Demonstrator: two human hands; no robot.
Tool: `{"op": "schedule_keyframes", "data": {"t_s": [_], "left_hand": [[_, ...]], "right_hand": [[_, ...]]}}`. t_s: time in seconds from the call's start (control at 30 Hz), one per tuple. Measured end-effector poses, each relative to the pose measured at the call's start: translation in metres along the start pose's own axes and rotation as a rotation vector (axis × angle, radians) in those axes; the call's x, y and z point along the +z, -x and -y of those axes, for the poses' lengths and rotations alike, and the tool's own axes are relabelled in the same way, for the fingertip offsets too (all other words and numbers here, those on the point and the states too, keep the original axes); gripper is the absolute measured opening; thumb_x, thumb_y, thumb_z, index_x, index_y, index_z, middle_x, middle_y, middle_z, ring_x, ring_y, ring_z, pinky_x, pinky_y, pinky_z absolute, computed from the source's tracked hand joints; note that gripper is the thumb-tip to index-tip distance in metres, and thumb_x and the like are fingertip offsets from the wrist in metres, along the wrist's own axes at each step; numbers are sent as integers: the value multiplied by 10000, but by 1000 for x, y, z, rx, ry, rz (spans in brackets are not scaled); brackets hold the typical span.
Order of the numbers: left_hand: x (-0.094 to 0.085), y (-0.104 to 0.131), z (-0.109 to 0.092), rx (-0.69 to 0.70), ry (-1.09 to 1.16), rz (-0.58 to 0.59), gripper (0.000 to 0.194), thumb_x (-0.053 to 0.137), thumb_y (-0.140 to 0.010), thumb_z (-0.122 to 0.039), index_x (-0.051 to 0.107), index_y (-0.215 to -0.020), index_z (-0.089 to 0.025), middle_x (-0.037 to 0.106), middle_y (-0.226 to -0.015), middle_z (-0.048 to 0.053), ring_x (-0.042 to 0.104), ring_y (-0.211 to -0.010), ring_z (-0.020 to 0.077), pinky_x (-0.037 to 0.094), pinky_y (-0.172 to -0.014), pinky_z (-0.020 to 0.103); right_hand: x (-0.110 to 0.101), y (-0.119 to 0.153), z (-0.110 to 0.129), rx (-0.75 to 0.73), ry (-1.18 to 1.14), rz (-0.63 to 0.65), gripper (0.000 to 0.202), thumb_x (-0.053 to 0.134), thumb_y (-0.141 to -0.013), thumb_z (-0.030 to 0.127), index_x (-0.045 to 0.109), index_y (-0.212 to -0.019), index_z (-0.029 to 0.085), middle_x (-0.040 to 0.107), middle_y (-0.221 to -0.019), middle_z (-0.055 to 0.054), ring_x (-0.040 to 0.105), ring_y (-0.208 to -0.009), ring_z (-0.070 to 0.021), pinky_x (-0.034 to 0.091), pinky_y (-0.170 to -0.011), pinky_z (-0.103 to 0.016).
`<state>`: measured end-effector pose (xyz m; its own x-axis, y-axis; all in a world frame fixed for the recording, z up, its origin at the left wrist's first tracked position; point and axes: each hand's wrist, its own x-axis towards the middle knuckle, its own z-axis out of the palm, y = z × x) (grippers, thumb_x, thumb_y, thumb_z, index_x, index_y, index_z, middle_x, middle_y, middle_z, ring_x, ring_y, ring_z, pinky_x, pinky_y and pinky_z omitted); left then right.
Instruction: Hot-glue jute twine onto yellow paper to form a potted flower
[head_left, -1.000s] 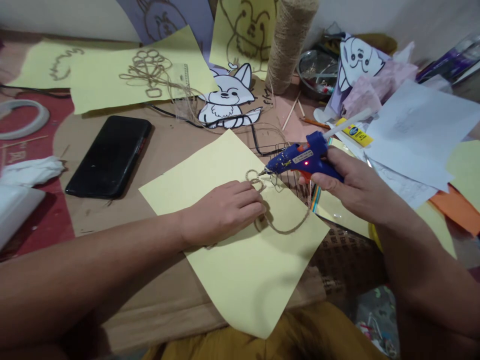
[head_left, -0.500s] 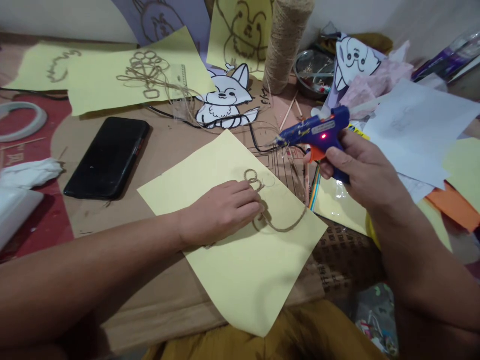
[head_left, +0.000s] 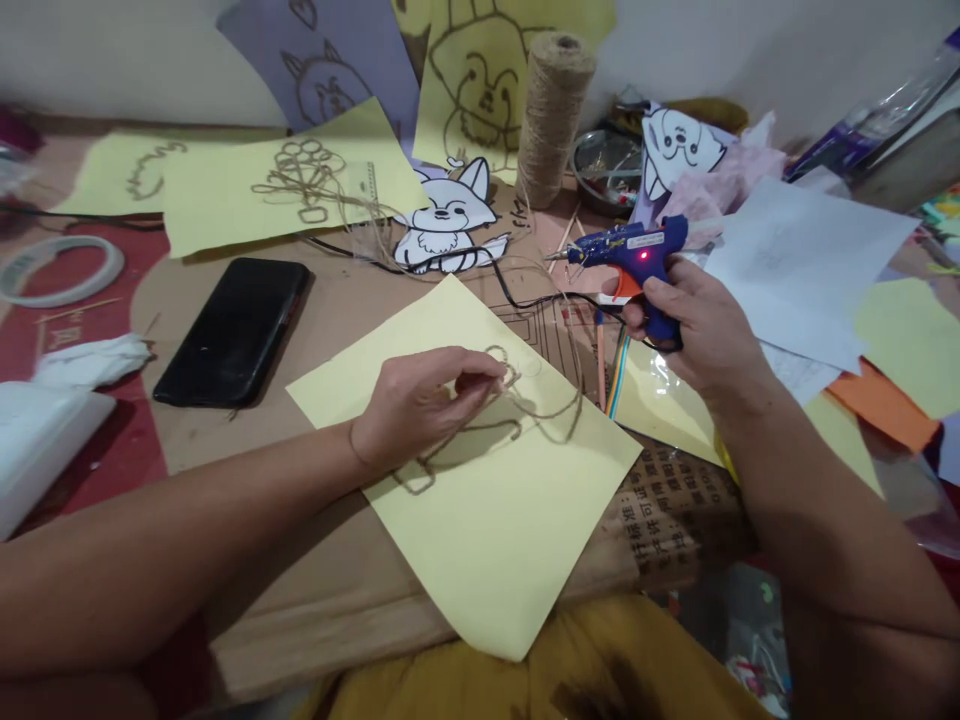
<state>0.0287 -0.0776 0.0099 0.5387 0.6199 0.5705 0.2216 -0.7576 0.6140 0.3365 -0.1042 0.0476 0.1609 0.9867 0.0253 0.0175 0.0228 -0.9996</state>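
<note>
A yellow sheet of paper [head_left: 480, 560] lies askew in front of me, with brown twine [head_left: 559, 412] shaped into loops and lines on it. My left hand [head_left: 435, 400] is over the sheet, thumb and fingertips pinched on the twine beside a small twine loop near the upper corner. Some of the twine outline shows below that hand; part is hidden by it. My right hand [head_left: 694, 320] grips a blue hot glue gun [head_left: 626, 248] with an orange trigger and a lit red light. Its nozzle points left, above the cardboard and away from the sheet.
A black phone [head_left: 234, 332] and a tape roll [head_left: 64, 270] lie to the left. Behind the sheet are a fox cutout [head_left: 454, 215], a twine spool [head_left: 555, 120] and a black cord [head_left: 517, 298]. White papers [head_left: 802, 260] are piled at the right.
My left hand has lifted from lying flat over the twine into a pinch, uncovering more of the twine outline. The glue gun stays in my right hand, tilted more level. The view has shifted slightly.
</note>
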Motion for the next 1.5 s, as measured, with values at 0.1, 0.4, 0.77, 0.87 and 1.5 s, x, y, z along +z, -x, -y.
{"op": "schedule_keyframes", "data": {"t_s": [0.1, 0.4, 0.77, 0.87, 1.5], "left_hand": [[1, -2, 3, -155, 217, -12, 96, 729, -950, -193, 803, -1011, -193, 828, -926, 53, 794, -829, 163, 618, -785, 244], [5, -11, 6, -502, 665, -149, 178, 868, -869, -266, 752, -927, -145, 808, -875, 58, 794, -794, 150, 641, -768, 230], [6, -16, 10, -602, 749, -104, 344, 935, -812, -344, 750, -996, -119, 787, -775, 35, 744, -678, 118, 601, -688, 211], [7, -16, 9, -625, 744, -101, 350, 945, -793, -391, 760, -925, -125, 776, -740, 38, 712, -624, 118, 575, -628, 214], [2, -18, 4, -634, 620, -20, 348, 902, -825, -437, 717, -794, -143, 726, -651, 31, 625, -528, 93, 481, -513, 182]], "right_hand": [[-3, 3, 3, 1, -18, 118, 361, 848, -849, 472, 652, -1066, 259, 715, -934, -14, 525, -624, -114, 454, -539, -279], [0, 18, 3, -64, 73, 301, 423, 795, -928, 489, 645, -1254, 265, 754, -986, -14, 559, -635, -118, 497, -572, -292], [0, 21, -5, -225, 208, 269, 450, 736, -975, 495, 622, -1367, 305, 782, -1076, -41, 671, -748, -178, 542, -590, -326], [1, 23, -4, -239, 214, 268, 446, 739, -975, 478, 627, -1356, 274, 782, -1064, -55, 672, -750, -186, 538, -597, -334], [3, 26, -2, -288, 367, 249, 474, 723, -980, 499, 637, -1379, 257, 756, -1104, -64, 708, -912, -235, 600, -873, -418]]}}
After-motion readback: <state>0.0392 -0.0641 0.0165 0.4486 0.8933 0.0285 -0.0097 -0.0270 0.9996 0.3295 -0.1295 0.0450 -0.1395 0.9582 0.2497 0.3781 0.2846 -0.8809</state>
